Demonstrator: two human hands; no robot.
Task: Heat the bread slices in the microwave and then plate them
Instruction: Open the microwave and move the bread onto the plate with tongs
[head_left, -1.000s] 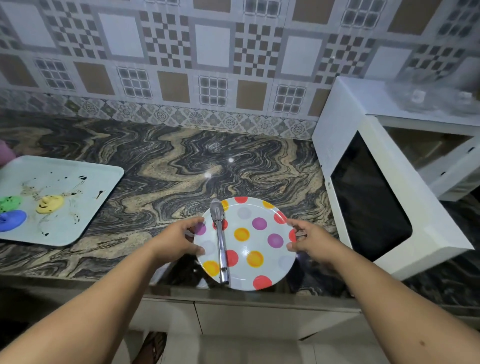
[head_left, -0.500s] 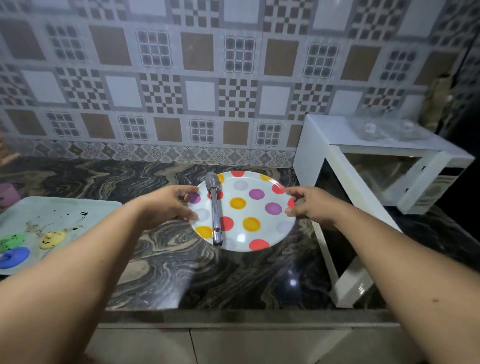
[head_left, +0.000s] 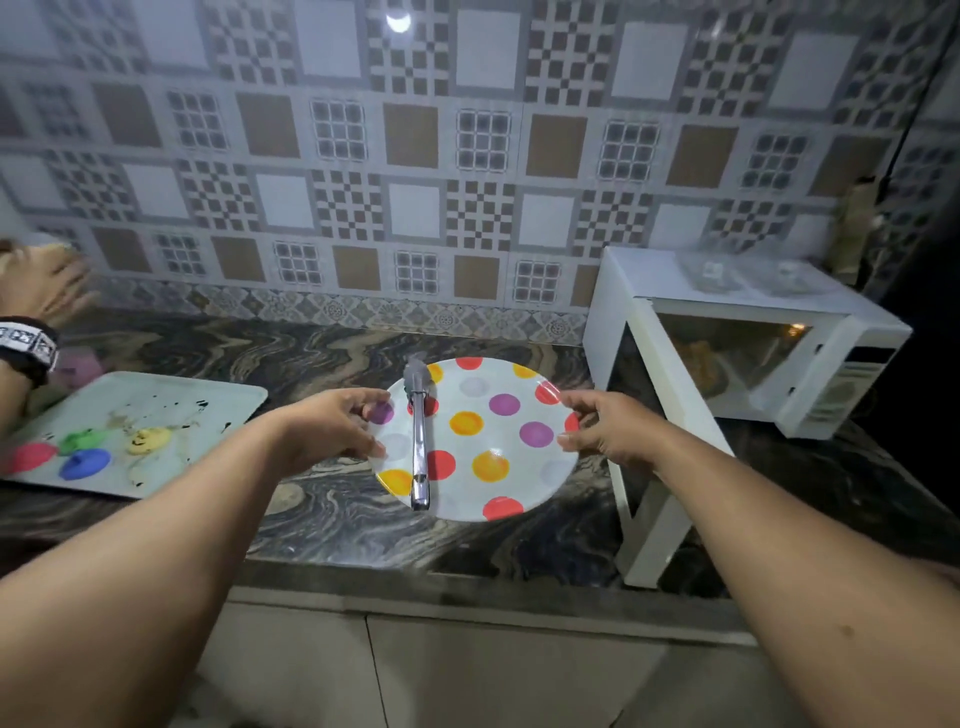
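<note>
Left hand (head_left: 332, 423) and right hand (head_left: 605, 434) at opposite rims of the polka-dot plate (head_left: 483, 415), fingers (head_left: 574, 441) curled loosely at its edges, thumbs over the rim; hard to tell whether pinching firmly or only touching. Plate seemingly on or just above the marbled surface (head_left: 311, 514), with metal tongs (head_left: 418, 436) lying loose across its left half, handle toward the near edge. Keep the plate level so the tongs do not slide off; set down flat, just beside the open microwave door (head_left: 654, 441), well back from the surface's edge. Bread slices (head_left: 698, 364), judged from the pale shapes, inside the microwave (head_left: 753, 343) cavity, dim and blurred. Next, probably: free one hand, take up the tongs, reach in past the door. Unrelated: paint-smeared tray (head_left: 135, 431) at left, another person's hand (head_left: 44, 286) at the far left edge.
</note>
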